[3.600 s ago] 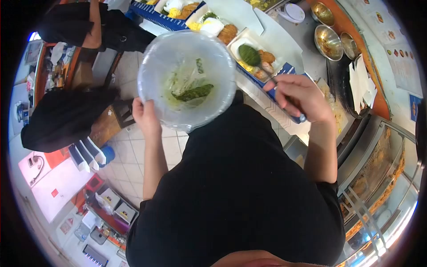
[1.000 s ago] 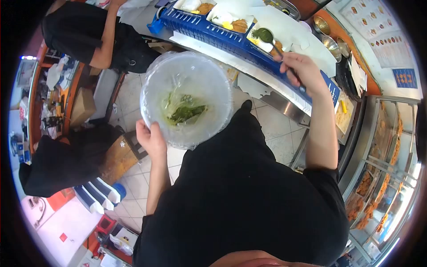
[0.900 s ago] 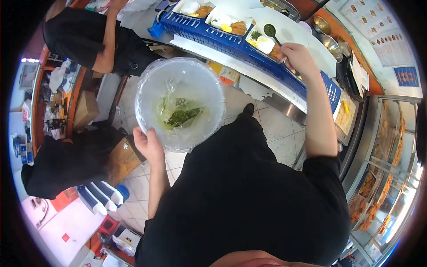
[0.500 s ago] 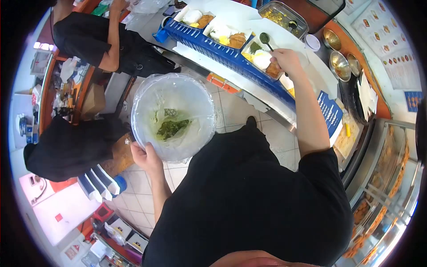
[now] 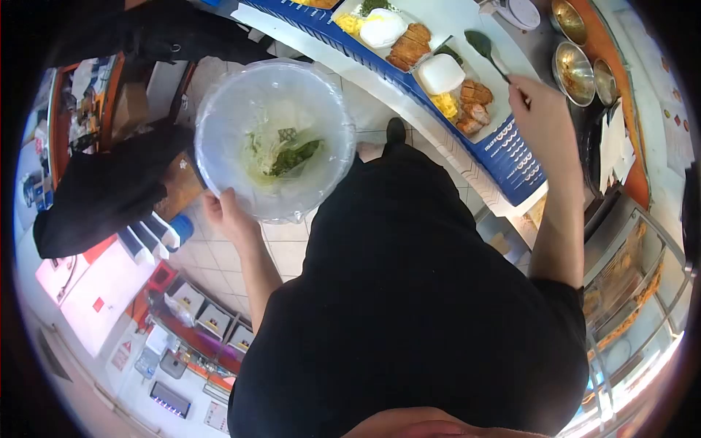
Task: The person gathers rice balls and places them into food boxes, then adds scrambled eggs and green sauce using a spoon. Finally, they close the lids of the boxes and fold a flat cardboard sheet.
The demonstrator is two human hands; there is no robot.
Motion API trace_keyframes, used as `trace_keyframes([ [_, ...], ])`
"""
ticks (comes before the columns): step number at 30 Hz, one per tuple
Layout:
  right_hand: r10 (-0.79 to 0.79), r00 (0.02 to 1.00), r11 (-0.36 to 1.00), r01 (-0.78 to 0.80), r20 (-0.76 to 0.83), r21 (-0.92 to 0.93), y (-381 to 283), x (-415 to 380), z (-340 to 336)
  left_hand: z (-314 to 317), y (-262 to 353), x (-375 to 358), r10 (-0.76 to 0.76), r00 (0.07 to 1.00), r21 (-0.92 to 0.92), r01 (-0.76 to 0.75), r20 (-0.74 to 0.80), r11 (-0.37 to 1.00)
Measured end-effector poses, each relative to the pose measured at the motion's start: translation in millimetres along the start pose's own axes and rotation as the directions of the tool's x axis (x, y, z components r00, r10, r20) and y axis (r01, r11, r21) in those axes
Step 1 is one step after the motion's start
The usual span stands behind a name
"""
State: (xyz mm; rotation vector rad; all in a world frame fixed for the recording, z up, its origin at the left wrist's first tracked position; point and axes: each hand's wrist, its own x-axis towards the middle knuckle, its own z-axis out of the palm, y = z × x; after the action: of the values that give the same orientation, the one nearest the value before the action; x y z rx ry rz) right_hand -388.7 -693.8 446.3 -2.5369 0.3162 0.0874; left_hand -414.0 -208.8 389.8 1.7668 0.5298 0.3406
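Observation:
A round, plastic-lined tub (image 5: 219,131) holds dark green flakes (image 5: 296,157) at its bottom. The fingers of my left hand (image 5: 228,215) are closed on its near rim. In my right hand (image 5: 542,117) is the handle of a spoon (image 5: 479,45) whose bowl looks dark green. The spoon is just right of the nearest open meal box, which contains white rice (image 5: 441,74), yellow egg (image 5: 444,104), sliced fried cutlet (image 5: 476,93) and some green at its far edge. Another box beyond it has rice (image 5: 382,29), egg, cutlet (image 5: 411,47) and green flakes (image 5: 374,7).
Metal bowls (image 5: 573,73) stand on the right side of the counter, beside a white round lid (image 5: 523,13). A glass display case (image 5: 621,285) is at lower right. Dark-clothed people (image 5: 102,190) are close on the left.
The view has shifted along the counter. My right hand has moved the spoon from the earlier box to the nearest one, where green now shows. My left hand still holds the tub.

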Motion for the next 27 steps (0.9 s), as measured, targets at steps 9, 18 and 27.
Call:
trace_keyframes([
  [9, -0.158, 0.920, 0.917, 0.272, -0.359, 0.291, -49.2, -20.3, 26.1, 29.6, 36.4, -10.9, 0.092, 0.996, -0.032, -0.092, -0.002, 0.995],
  [18, -0.642, 0.333, 0.547, 0.830, -0.691, -0.107, -141.2, 37.6, -64.5, 79.4, 184.2, 13.6, 0.392, 0.914, -0.183, -0.405, -0.103, 0.896],
  [27, 0.044, 0.319, 0.807, 0.547, -0.947, 0.222, 18.6, 6.0, -140.6, 233.2, 313.5, 20.7, 0.489, 0.835, -0.543, -0.297, 0.252, 0.786],
])
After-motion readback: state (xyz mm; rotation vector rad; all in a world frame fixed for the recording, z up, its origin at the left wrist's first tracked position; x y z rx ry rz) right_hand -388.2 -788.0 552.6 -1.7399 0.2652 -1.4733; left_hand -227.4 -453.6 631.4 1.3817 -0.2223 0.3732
